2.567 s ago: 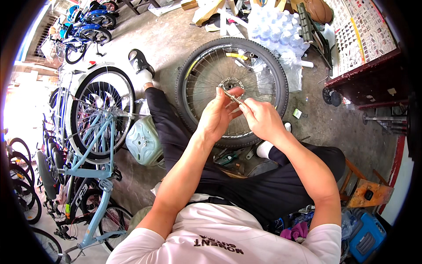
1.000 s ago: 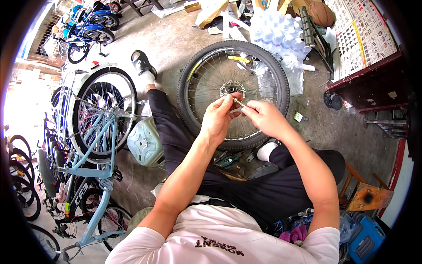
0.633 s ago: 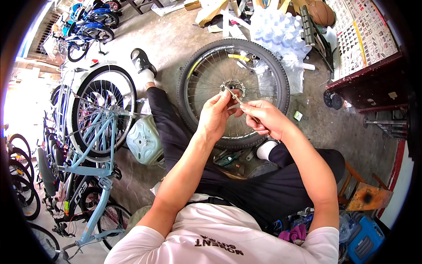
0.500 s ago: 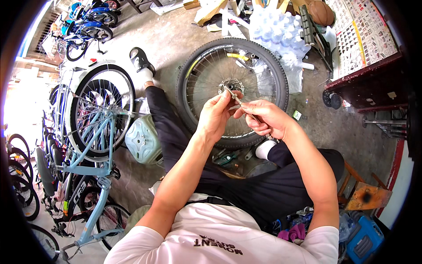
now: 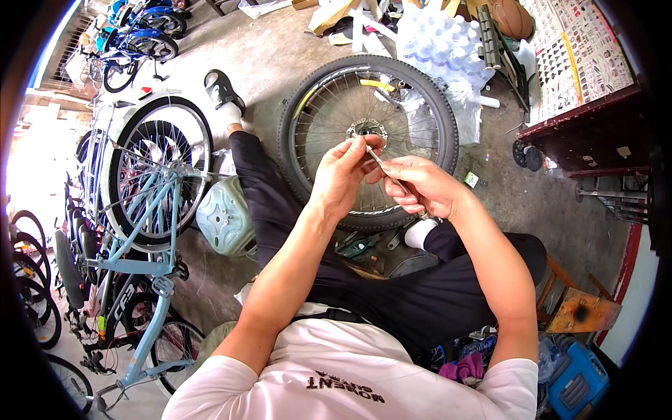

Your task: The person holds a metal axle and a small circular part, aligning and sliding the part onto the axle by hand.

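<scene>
A thin metal rod (image 5: pixel 376 158) slants between my two hands, above the hub of a bicycle wheel. My left hand (image 5: pixel 341 175) pinches its upper end between thumb and fingers, which partly cover it. The fingers of my right hand (image 5: pixel 427 183) are closed round the lower part. Beneath them lies the wheel with its black knobby tire (image 5: pixel 285 150), flat on the floor between my legs. A brake disc (image 5: pixel 367 128) shows at its centre, just beyond my left fingertips. The rod's exact kind is too small to make out.
A light-blue bicycle frame (image 5: pixel 133 264) with wheels stands at the left, beside a pale green plastic stool (image 5: pixel 225 215). Small tools (image 5: pixel 357 246) lie near my lap. Wrapped plastic bottles (image 5: pixel 444 45) stand at the far right, and a blue case (image 5: pixel 577 378) sits at the near right.
The rod's upper tip, which stuck out past my left fingers, is now more covered by them. Both hands stay nearly in place, and the view has shifted slightly.
</scene>
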The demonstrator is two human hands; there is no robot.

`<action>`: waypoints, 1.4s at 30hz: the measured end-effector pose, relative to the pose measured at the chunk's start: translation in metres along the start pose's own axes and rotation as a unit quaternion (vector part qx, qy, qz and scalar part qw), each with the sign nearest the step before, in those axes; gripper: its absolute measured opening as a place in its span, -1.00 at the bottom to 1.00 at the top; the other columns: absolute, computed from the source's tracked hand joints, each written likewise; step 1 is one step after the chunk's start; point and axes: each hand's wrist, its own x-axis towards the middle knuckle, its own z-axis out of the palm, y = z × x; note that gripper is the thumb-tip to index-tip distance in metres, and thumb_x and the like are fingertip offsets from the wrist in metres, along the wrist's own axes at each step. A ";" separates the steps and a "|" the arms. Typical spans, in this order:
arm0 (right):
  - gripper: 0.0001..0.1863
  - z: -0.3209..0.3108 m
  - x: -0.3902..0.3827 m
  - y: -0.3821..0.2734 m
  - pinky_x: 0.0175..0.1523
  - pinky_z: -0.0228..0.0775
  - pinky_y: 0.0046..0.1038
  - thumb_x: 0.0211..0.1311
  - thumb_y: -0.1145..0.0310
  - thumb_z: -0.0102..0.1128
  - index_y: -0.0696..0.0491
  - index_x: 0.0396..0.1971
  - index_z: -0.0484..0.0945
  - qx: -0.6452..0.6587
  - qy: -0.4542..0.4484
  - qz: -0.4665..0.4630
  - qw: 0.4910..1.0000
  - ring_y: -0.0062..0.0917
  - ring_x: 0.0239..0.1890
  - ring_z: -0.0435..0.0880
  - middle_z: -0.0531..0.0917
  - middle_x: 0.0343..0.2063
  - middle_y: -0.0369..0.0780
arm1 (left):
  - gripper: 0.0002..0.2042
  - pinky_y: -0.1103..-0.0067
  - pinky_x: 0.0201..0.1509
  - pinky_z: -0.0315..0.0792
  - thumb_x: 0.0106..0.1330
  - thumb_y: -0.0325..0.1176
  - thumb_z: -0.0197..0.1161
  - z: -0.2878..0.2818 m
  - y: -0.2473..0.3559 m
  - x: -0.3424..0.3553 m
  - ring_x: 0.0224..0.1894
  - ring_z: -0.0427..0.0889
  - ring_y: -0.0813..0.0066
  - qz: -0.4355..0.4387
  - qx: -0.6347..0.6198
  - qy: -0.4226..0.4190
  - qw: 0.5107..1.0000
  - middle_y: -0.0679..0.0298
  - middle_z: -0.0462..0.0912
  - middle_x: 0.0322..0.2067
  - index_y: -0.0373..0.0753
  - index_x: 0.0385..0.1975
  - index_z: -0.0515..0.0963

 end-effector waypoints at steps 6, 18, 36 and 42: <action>-0.57 -0.008 0.002 0.003 -0.71 -0.11 -0.70 0.54 0.07 -0.03 0.17 -0.07 0.59 0.098 -0.087 0.021 0.991 -0.84 -0.75 0.10 0.27 -0.66 -0.47 | -0.61 0.63 -0.25 0.36 0.51 -0.10 0.14 0.003 0.002 -0.004 -0.43 0.35 0.57 -0.009 -0.043 -0.073 0.996 0.11 0.65 -0.07 -0.37 -0.02 0.60; -0.83 0.002 0.031 0.033 -0.57 0.42 -0.36 0.40 0.24 0.15 0.03 -0.27 0.52 -0.669 0.344 -0.427 0.501 -0.43 -0.67 0.55 0.55 -0.61 -0.27 | -0.71 0.37 0.22 0.43 0.53 -0.21 0.12 -0.010 -0.006 0.001 0.05 0.61 0.40 -0.017 -0.011 0.017 1.000 0.21 0.66 -0.01 -0.28 0.00 0.60; -0.86 0.001 0.024 0.031 -0.37 0.49 -0.19 0.34 0.28 0.17 0.04 -0.29 0.54 -0.675 0.349 -0.380 0.527 -0.16 -0.48 0.67 0.66 -0.48 -0.17 | -0.74 0.48 0.09 0.49 0.52 -0.25 0.15 -0.014 -0.011 0.002 -0.11 0.57 0.55 -0.034 -0.017 0.028 0.999 0.30 0.66 -0.08 -0.29 0.01 0.59; -0.69 -0.010 0.004 0.008 -0.60 0.27 -0.67 0.54 0.16 -0.03 0.06 -0.28 0.55 -0.091 0.054 -0.034 0.994 -0.77 -0.62 0.47 0.55 -0.56 -0.38 | -0.71 0.40 0.13 0.50 0.53 -0.24 0.14 -0.013 -0.006 0.001 -0.03 0.62 0.44 -0.019 -0.013 -0.015 1.000 0.18 0.66 -0.05 -0.33 0.02 0.58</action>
